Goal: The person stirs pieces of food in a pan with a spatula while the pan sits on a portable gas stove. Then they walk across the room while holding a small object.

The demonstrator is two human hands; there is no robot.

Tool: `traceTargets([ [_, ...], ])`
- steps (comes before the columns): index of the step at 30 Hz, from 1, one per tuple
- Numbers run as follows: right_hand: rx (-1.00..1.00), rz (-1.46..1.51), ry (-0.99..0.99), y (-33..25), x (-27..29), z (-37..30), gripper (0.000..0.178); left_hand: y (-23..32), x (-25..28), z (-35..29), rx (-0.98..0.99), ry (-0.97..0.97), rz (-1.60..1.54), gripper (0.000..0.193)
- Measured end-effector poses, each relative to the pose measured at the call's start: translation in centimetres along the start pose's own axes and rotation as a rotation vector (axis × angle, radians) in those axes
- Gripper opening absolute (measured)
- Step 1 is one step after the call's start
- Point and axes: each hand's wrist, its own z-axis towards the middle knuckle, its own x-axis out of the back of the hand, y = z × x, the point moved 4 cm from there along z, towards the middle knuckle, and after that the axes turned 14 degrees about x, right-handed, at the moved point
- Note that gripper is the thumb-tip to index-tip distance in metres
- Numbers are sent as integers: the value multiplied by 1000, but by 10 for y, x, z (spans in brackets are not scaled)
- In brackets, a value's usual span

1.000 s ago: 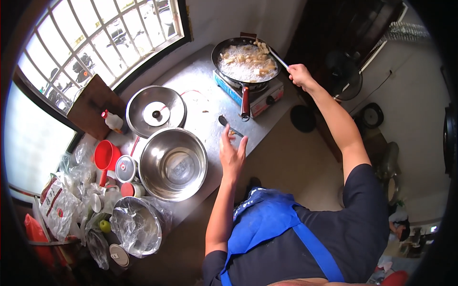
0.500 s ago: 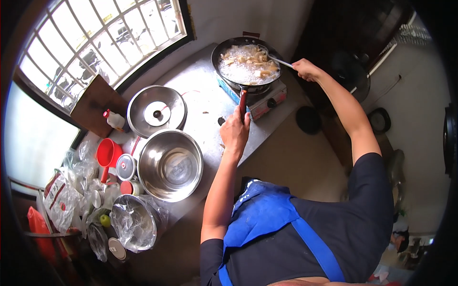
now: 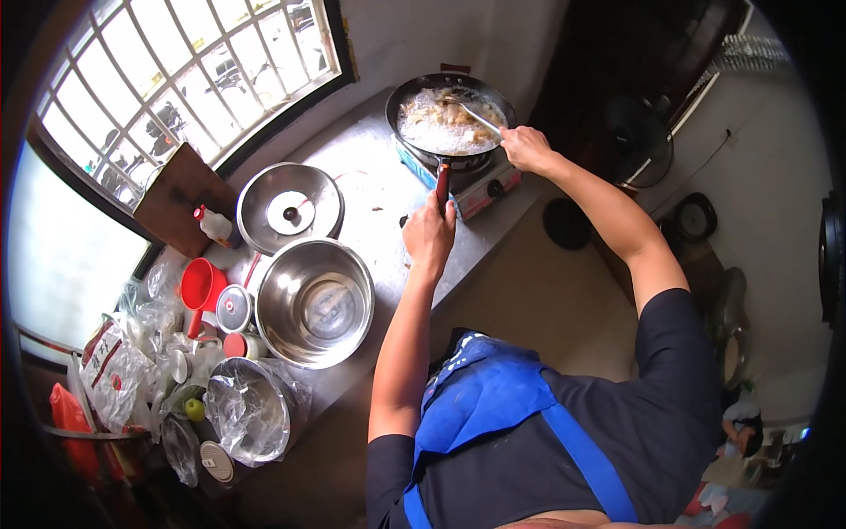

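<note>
A dark wok [image 3: 401, 145] stands on a portable gas stove [image 3: 480, 192] at the far end of the metal counter. Pale brown food pieces [image 3: 441, 108] lie in bubbling liquid inside it. My left hand [image 3: 429, 234] is closed round the wok's reddish-brown handle [image 3: 443, 181]. My right hand [image 3: 527, 148] grips a metal spatula-like utensil [image 3: 478, 116], whose head is partly sunk among the food, so its exact shape is hidden.
Left of the wok are a steel lid [image 3: 256, 198], a steel bowl [image 3: 352, 326] and a red ladle [image 3: 201, 280]. A cutting board [image 3: 181, 207] leans by the barred window. Plastic bags [image 3: 119, 375] and a plastic-covered bowl [image 3: 238, 410] crowd the near left.
My right hand has moved left and slightly down, pushing the utensil's head deeper toward the wok's middle. The left hand keeps its hold on the handle.
</note>
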Motion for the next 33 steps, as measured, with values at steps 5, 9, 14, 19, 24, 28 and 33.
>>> traceTargets([
  [5, 117, -183, -34, -25, 35, -22, 35, -6, -2, 1, -48, 70, 18, 33],
  [9, 187, -244, -54, -24, 76, -42, 31, -4, -2, 1, -60, 93, 30, 31],
  [14, 16, -82, -126, -7, 141, -42, 33, -2, 0, -1, -64, 98, -9, 29],
  [19, 12, 48, -219, -5, 197, -41, 33, 4, -3, 0, 47, 33, 9, 33],
  [24, 62, -6, -304, -21, 219, -28, 32, 9, -2, 1, 98, 38, 87, 33],
  [28, 134, -23, -465, -21, 211, -17, 30, 12, -1, 1, 106, 27, 101, 33],
  [33, 316, -33, -525, -16, 181, 0, 30, 9, -8, 8, 74, 44, 69, 33],
])
